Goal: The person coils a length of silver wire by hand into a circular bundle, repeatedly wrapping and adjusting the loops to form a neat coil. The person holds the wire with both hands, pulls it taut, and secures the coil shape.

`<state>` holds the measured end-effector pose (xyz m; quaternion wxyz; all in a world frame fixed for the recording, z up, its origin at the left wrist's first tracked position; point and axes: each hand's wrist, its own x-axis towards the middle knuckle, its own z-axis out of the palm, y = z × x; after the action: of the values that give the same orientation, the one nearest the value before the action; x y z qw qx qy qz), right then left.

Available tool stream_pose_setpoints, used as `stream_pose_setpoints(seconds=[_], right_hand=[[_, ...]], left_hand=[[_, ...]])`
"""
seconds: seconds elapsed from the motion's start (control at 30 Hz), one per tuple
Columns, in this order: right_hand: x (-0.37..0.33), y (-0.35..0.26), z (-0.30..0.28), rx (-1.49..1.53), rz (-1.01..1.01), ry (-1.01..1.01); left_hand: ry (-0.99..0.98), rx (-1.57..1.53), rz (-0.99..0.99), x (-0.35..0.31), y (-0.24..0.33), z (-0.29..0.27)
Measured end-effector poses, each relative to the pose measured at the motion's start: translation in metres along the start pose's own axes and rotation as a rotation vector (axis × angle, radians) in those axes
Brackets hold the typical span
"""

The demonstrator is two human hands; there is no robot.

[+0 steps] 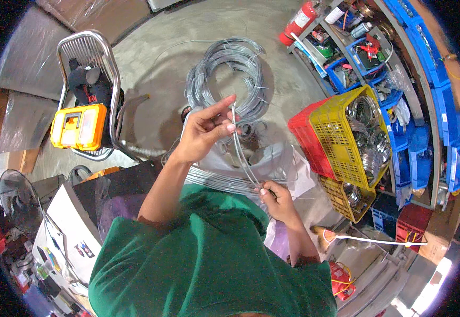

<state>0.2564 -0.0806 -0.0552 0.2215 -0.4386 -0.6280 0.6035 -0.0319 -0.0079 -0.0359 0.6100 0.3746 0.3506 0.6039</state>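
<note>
My left hand (209, 129) is raised in the middle, its thumb and fingers closed about the upper ends of a few thin grey metal wires (243, 158). Lower and to the right, my right hand (276, 199) pinches the same wires, which bow slightly between the two hands. A bundle of similar wire (214, 179) runs across in front of my green shirt, partly covered by my arms. Beyond my hands, a large coil of grey wire (198, 79) lies on the concrete floor, tied at several places.
On the right stand a yellow crate (340, 138) of wire rings, a red crate (309, 137) and shelving with blue bins (420, 153). A fire extinguisher (299, 22) is at the back. To the left, a metal chair (115, 74) carries an orange toolbox (79, 127).
</note>
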Motion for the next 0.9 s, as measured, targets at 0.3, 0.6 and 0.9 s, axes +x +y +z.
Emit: stream_pose_setpoints(seconds=[0.3,0.6,0.9], right_hand=[[0.002,-0.010,-0.003,-0.034,-0.027,0.048],[0.031,-0.037,0.029,-0.346,-0.276,0.269],[0.115,-0.133,-0.125,-0.927,-0.744,0.546]], left_hand=[[0.062,-0.026,-0.035,0.005,0.005,-0.004],[0.340,0.096,0.115,-0.001,0.015,0.009],[-0.057,0.600,0.174,0.041,0.064,0.000]])
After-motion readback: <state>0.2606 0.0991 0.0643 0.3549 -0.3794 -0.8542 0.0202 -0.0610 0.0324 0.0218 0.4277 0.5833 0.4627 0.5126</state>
